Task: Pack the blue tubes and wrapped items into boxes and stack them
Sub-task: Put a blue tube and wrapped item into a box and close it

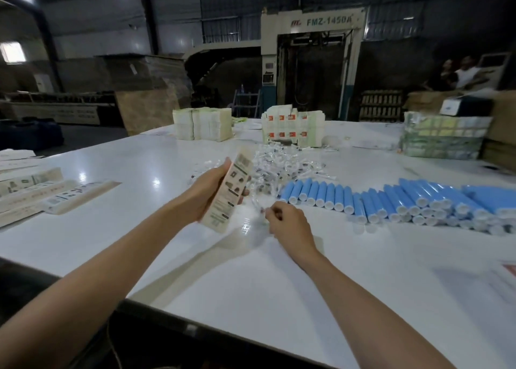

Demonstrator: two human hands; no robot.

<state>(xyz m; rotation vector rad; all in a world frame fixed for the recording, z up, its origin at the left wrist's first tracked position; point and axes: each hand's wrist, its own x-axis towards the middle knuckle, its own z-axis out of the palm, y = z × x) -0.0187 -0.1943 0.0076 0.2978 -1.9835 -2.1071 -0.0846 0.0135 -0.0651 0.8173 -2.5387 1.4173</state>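
Observation:
My left hand (208, 191) grips a long beige printed box (228, 192), held upright and tilted over the white table (139, 229). Just right of it, my right hand (287, 223) has its fingers curled and pinches a clear wrapped item (258, 210) lying on the table. A loose heap of clear wrapped items (279, 164) lies behind both hands. Several blue tubes (391, 201) with white caps lie in rows to the right, apart from my right hand.
Flat and closed beige boxes (42, 192) lie at the left edge. Bundles of folded cartons (202, 127) (293, 129) (444, 138) stand at the back of the table. The dark table edge runs close to me. People stand at the far right near a large machine.

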